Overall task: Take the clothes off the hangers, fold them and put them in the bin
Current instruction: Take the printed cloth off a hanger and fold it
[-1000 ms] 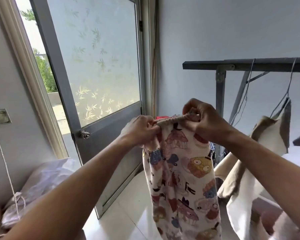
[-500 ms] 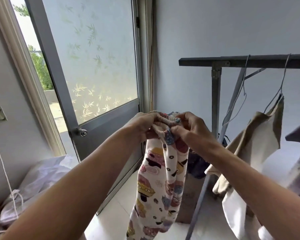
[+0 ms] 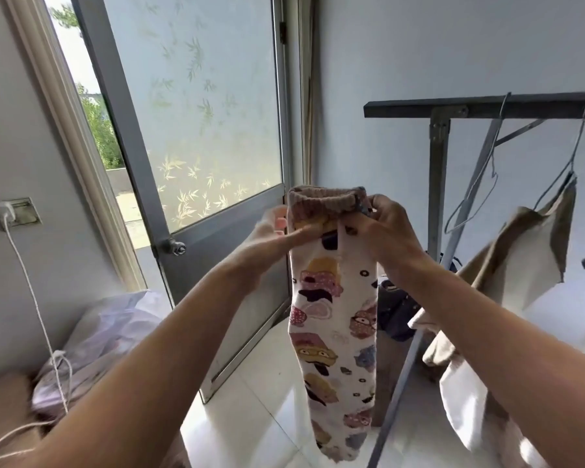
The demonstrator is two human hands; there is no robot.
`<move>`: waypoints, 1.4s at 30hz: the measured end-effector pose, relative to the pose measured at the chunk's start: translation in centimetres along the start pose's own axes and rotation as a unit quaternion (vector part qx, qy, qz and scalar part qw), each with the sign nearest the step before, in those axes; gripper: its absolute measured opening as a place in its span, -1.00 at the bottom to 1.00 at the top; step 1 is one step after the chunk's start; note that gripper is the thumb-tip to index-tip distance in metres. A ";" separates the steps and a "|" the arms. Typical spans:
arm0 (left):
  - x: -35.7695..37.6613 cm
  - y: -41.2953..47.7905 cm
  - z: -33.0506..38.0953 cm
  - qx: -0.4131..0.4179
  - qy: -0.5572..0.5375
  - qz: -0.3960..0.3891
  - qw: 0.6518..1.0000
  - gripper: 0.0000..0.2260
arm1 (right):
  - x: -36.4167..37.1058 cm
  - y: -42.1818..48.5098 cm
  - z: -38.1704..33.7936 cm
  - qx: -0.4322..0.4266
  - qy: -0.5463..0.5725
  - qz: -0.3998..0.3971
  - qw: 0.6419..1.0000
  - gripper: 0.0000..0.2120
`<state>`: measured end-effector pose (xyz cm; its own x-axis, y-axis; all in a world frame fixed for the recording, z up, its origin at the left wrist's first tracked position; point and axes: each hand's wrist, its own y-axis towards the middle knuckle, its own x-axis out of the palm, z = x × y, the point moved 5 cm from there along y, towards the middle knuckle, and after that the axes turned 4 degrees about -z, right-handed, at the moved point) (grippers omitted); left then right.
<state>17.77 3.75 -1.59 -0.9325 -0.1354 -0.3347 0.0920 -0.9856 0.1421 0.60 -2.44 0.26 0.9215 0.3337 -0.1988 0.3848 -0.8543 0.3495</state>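
Observation:
Small white trousers (image 3: 335,315) printed with cartoon figures hang folded lengthwise in front of me, pink ribbed waistband on top. My left hand (image 3: 277,231) pinches the left side just under the waistband, with its fingers behind the cloth and its thumb across the front. My right hand (image 3: 379,221) grips the waistband's right corner. To the right, a beige and white garment (image 3: 520,261) hangs on a wire hanger (image 3: 574,146) from a dark rack bar (image 3: 487,104). An empty wire hanger (image 3: 477,184) hangs beside it. No bin is in view.
A grey door with frosted glass (image 3: 200,130) stands open on the left. A white charger cable (image 3: 31,282) runs from a wall socket down to a bed with lilac cloth (image 3: 105,336). A dark bag (image 3: 399,305) sits on the white tiled floor by the rack's leg.
The trousers went from spread flat to folded in half lengthwise, and the waistband is now stretched out between my two hands. The camera has tilted up a little.

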 end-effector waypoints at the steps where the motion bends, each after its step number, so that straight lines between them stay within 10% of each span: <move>1: 0.8 -0.3 -0.8 0.011 -0.009 -0.045 0.999 -0.20 | -0.1 0.1 -0.3 0.006 0.000 0.000 1.000 -0.79; 11: 2.9 -0.6 -1.6 0.022 -0.176 -0.036 0.984 -0.54 | -2.8 0.6 -0.7 0.028 0.105 -0.016 0.994 -0.81; 17: 3.8 -0.4 0.5 0.013 -0.237 -0.022 0.971 -0.60 | -1.8 -2.6 4.6 0.125 0.207 -0.199 0.950 -0.15; 23: 2.3 0.0 1.1 -0.026 -0.228 0.041 0.972 -0.85 | -0.4 -5.6 7.2 0.147 0.210 -0.270 0.928 -0.49; 34: 4.8 -2.7 -5.3 -0.026 -0.259 -0.143 0.955 -0.26 | -1.1 -2.2 3.5 0.125 0.290 -0.130 0.940 -0.88; 42: 5.8 -4.1 -6.4 -0.045 -0.223 -0.090 0.970 -0.71 | -1.3 -2.2 4.4 0.149 0.314 -0.195 0.917 -0.58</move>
<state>14.22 6.33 -10.07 -0.9927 0.0773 0.0929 -0.0748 -0.9967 0.0300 -1.66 -2.73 -4.33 0.6020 0.7205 0.3443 0.7460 -0.6612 0.0793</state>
